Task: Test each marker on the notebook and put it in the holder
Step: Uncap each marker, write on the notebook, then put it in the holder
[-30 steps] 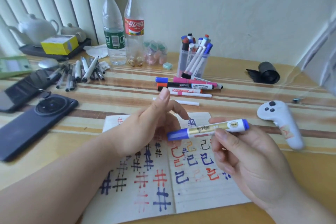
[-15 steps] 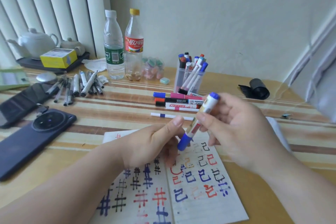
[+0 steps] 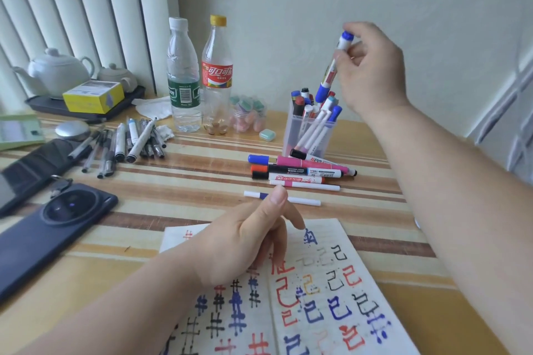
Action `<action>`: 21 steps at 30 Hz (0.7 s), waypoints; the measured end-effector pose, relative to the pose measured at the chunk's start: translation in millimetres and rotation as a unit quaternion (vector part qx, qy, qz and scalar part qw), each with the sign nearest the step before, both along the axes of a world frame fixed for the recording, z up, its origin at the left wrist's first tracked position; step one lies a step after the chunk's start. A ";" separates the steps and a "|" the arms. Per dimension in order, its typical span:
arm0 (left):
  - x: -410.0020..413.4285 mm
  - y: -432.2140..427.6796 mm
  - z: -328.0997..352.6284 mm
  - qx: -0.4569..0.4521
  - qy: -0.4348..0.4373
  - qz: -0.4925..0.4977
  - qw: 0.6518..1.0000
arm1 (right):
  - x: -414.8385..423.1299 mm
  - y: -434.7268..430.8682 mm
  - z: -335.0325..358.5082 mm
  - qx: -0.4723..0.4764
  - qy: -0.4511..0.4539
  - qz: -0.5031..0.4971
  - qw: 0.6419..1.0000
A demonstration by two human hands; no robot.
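My right hand (image 3: 370, 69) holds a blue-capped marker (image 3: 331, 69) nearly upright, cap end down, just above the clear holder (image 3: 291, 132), which stands full of several markers. My left hand (image 3: 248, 242) rests with fingers apart on the open notebook (image 3: 326, 297), holding nothing. The notebook pages carry red, blue and black test marks. Several loose markers (image 3: 300, 171) lie on the table in front of the holder, and a thin white pen (image 3: 305, 201) lies just beyond my left thumb.
Two plastic bottles (image 3: 199, 75) and a small jar stand left of the holder. A heap of grey pens (image 3: 127, 144), two phones (image 3: 49, 228), a yellow box and a teapot tray fill the left side. The wall is right behind the holder.
My right hand has lifted the blue marker from over the notebook up and back to above the holder, turning it upright. My left hand stays on the notebook.
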State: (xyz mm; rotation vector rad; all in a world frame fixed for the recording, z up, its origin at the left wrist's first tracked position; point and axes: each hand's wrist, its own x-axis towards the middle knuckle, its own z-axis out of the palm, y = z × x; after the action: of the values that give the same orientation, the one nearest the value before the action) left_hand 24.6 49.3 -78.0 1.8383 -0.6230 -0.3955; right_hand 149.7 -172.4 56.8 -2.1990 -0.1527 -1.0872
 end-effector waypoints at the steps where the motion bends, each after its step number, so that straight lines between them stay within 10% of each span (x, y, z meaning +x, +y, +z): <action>1: 1.2 -0.3 -1.0 0.009 -0.003 0.001 1.000 | 6.0 -0.1 -4.7 -0.021 0.029 -0.008 0.999; 14: -13.8 -5.9 3.7 0.062 -0.041 -0.021 0.997 | 37.1 -12.5 -17.0 -0.002 0.119 -0.072 0.990; 21: -16.5 0.0 17.6 0.093 -0.044 -0.060 0.993 | 28.7 -15.3 -18.0 -0.076 0.226 0.078 0.968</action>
State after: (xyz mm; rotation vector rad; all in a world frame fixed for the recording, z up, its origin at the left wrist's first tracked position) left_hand 8.1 49.3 -60.5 2.0089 -0.7823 -0.4671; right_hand 178.4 -187.7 38.9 -2.4637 -0.2074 -0.4828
